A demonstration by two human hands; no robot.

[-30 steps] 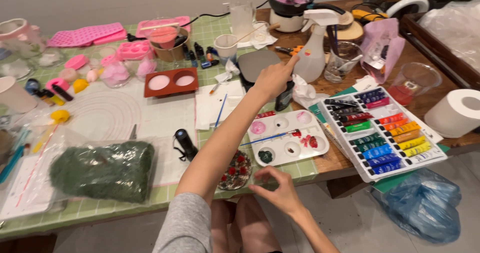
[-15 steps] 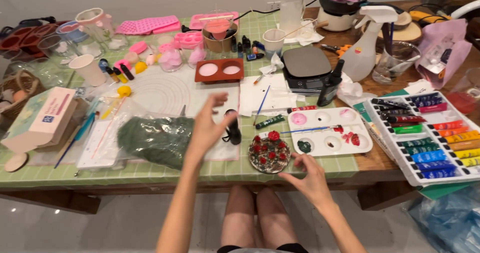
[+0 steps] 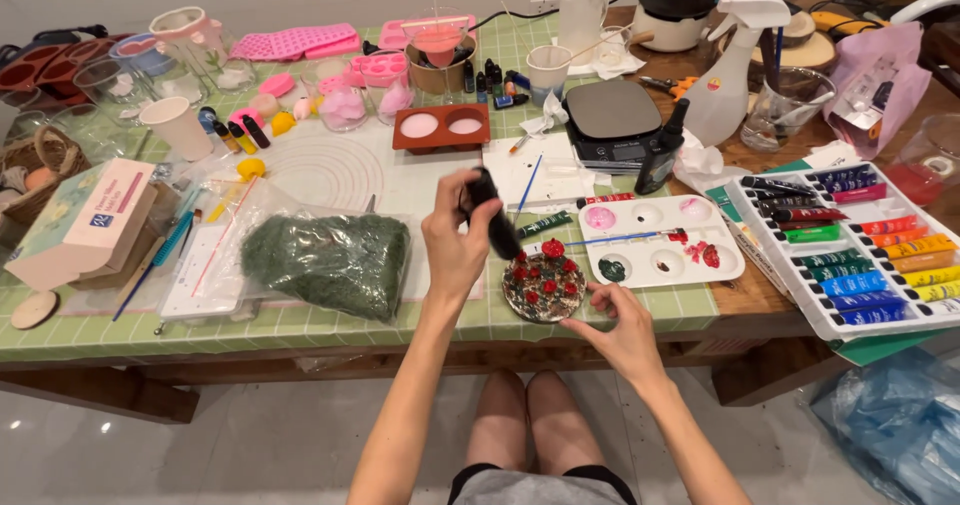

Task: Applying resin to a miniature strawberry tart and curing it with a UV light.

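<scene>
Centrally, a black handheld tool (image 3: pixel 487 215) is gripped in the closed left hand (image 3: pixel 455 240) and held tilted just above a round dish of red rose shapes (image 3: pixel 543 285) at the table's near edge. That dish is touched at its right rim by the fingertips of the loosely curled right hand (image 3: pixel 625 330). A white paint palette (image 3: pixel 660 240) is seen just right of the dish, and a bag of green moss (image 3: pixel 325 260) lies to its left.
</scene>
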